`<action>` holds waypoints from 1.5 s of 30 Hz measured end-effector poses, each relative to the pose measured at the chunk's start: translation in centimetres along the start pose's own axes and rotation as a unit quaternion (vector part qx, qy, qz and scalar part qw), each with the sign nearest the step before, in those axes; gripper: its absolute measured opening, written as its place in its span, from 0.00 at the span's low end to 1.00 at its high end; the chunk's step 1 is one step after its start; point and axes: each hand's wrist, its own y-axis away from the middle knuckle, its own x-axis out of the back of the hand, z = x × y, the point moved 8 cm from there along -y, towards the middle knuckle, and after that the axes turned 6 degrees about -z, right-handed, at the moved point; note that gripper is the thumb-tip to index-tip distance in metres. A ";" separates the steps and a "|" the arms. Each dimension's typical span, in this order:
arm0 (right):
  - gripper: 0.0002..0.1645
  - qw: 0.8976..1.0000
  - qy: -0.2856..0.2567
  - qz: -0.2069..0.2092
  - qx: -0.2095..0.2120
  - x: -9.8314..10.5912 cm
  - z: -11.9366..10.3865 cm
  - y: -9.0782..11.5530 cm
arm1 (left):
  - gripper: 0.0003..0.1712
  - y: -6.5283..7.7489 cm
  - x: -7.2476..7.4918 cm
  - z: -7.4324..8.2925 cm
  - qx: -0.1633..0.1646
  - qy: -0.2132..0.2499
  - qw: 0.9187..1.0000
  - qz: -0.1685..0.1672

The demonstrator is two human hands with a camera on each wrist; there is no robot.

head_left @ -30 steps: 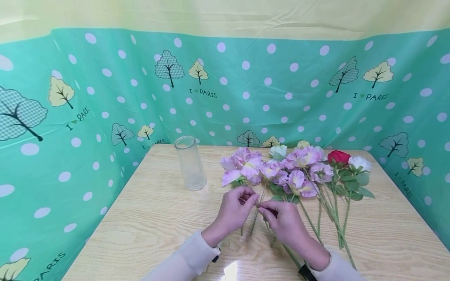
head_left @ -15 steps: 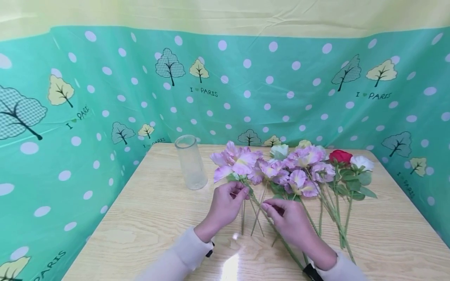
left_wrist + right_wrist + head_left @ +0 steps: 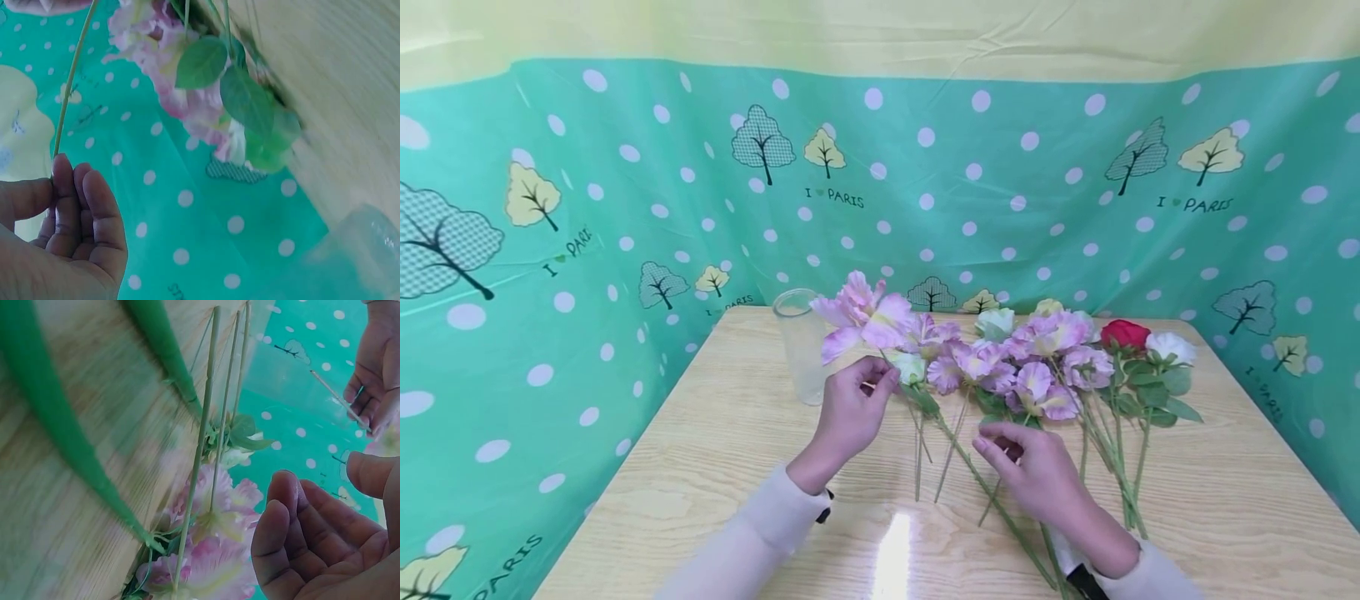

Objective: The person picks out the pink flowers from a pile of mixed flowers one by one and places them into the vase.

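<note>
In the head view, my left hand (image 3: 850, 408) pinches the thin stem (image 3: 72, 87) of a purple artificial flower (image 3: 859, 317) between thumb and fingertips. The bloom is raised in front of the clear vase (image 3: 807, 371), overlapping its rim in this view. My right hand (image 3: 1033, 467) hovers over green stems with its fingers loosely bent. The right wrist view shows its palm (image 3: 331, 550) holding nothing, thumb apart from the fingers. Behind the hands lie several more purple flowers (image 3: 981, 360) with their stems toward me. A pale greenish-white rose (image 3: 910, 367) lies beside the left hand.
At the right lie a red rose (image 3: 1125, 334) and a white rose (image 3: 1170, 347) with leafy stems. A pale green rose (image 3: 995, 323) sits at the back. The wooden table (image 3: 700, 467) is enclosed by a dotted green curtain (image 3: 925, 183).
My left hand has drawn one purple flower up and left, toward the vase, uncovering the pale rose. My right hand has let go of the stem and shifted slightly right.
</note>
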 end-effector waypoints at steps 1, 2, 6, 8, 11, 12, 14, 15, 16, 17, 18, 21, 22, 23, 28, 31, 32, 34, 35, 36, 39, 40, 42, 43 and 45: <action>0.14 1.000 0.002 0.001 -0.002 0.0 0.1 0.0 | 0.06 -0.1 0.4 0.0 -0.003 -0.003 1.000 0.006; 0.13 1.000 0.003 0.001 -0.003 0.0 0.3 0.0 | 0.06 -0.3 0.7 0.1 -0.006 -0.005 1.000 0.012; 0.12 1.000 0.006 0.001 -0.004 0.1 0.6 0.1 | 0.06 -1.0 2.5 0.4 -0.023 -0.016 0.999 0.040; 0.13 1.000 0.008 0.000 -0.003 0.2 0.7 0.1 | 0.06 -1.4 3.3 0.6 -0.031 -0.020 0.998 0.051; 0.14 1.000 0.006 -0.002 -0.005 0.3 0.8 0.1 | 0.06 -1.9 4.5 0.8 -0.038 -0.027 0.997 0.064; 0.14 1.000 0.006 -0.003 -0.006 0.3 0.9 0.1 | 0.06 -2.1 4.9 0.9 -0.040 -0.030 0.996 0.068; 0.14 1.000 0.004 -0.005 -0.006 0.3 0.9 0.1 | 0.06 -2.4 5.7 1.0 -0.044 -0.036 0.995 0.078; 0.15 1.000 0.004 -0.005 -0.006 0.3 1.0 0.1 | 0.06 -2.5 6.0 1.1 -0.046 -0.039 0.995 0.082; 0.15 1.000 0.004 -0.006 -0.006 0.3 1.0 0.2 | 0.06 -2.6 6.4 1.2 -0.049 -0.042 0.994 0.086; 0.15 1.000 0.004 -0.005 -0.004 0.4 1.0 0.2 | 0.06 -2.7 6.7 1.3 -0.052 -0.048 0.993 0.092; 0.16 1.000 0.004 -0.004 -0.002 0.4 1.0 0.2 | 0.06 -2.8 7.1 1.4 -0.054 -0.052 0.993 0.096; 0.16 1.000 0.005 0.000 0.002 0.5 1.0 0.2 | 0.06 -3.2 8.1 1.7 -0.060 -0.061 0.990 0.110; 0.16 1.000 0.006 0.002 0.002 0.5 1.0 0.2 | 0.06 -3.3 8.5 1.8 -0.061 -0.062 0.990 0.114; 0.16 1.000 0.006 0.003 0.004 0.5 1.0 0.2 | 0.06 -3.4 8.8 1.9 -0.062 -0.064 0.989 0.118; 0.14 1.000 0.008 0.008 0.008 0.6 1.0 0.2 | 0.08 -3.8 10.6 2.2 -0.064 -0.062 0.987 0.136; 0.14 1.000 0.010 0.010 0.009 0.6 0.9 0.2 | 0.08 -4.1 11.7 2.4 -0.065 -0.064 0.984 0.155; 0.15 1.000 0.010 0.010 0.009 0.7 0.9 0.2 | 0.08 -4.2 12.1 2.4 -0.066 -0.067 0.982 0.163; 0.15 1.000 0.010 0.009 0.009 0.7 0.9 0.2 | 0.08 -4.4 12.9 2.6 -0.066 -0.073 0.979 0.176; 0.16 1.000 0.011 0.008 0.008 0.7 1.0 0.2 | 0.09 -4.5 13.3 2.7 -0.065 -0.076 0.978 0.183; 0.16 1.000 0.011 0.007 0.006 0.7 1.0 0.2 | 0.09 -4.6 13.7 2.7 -0.065 -0.078 0.977 0.189; 0.15 1.000 0.013 0.007 0.003 0.8 1.0 0.2 | 0.10 -5.0 14.8 3.0 -0.066 -0.079 0.974 0.204; 0.15 1.000 0.014 0.008 0.002 0.8 1.0 0.2 | 0.10 -5.1 15.1 3.1 -0.066 -0.078 0.972 0.210; 0.15 1.000 0.015 0.009 0.002 0.9 0.9 0.2 | 0.10 -5.2 15.7 3.2 -0.068 -0.076 0.969 0.223; 0.15 1.000 0.014 0.010 0.002 0.9 0.9 0.2 | 0.11 -5.3 16.0 3.2 -0.067 -0.075 0.968 0.231; 0.14 1.000 0.012 0.013 0.005 1.0 0.8 0.2 | 0.11 -5.3 16.5 3.3 -0.063 -0.075 0.965 0.244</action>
